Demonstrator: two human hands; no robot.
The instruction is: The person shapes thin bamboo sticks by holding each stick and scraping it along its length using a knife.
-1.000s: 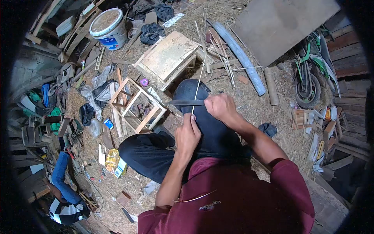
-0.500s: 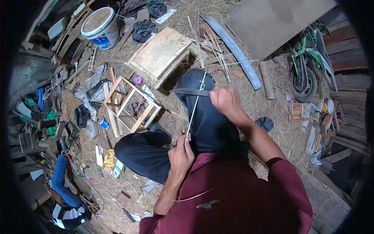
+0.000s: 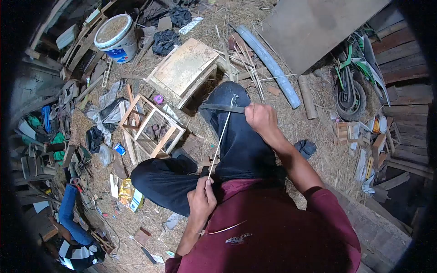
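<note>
My right hand is closed round the end of a dark knife, whose blade points left across my raised knee. My left hand, low in front of my shirt, pinches the lower end of a thin pale strip. The strip runs up over my dark trousers and meets the blade at the knee. A small pale curl shows just above the blade.
A wooden box stands beyond my knee, with a slatted wooden frame to its left. A bucket is at the upper left. A motorbike wheel stands at the right. Another person is at the lower left.
My left hand has moved down toward my body with the strip's end, and a longer length shows below the blade. My right hand and the knife have stayed nearly in place over the knee.
</note>
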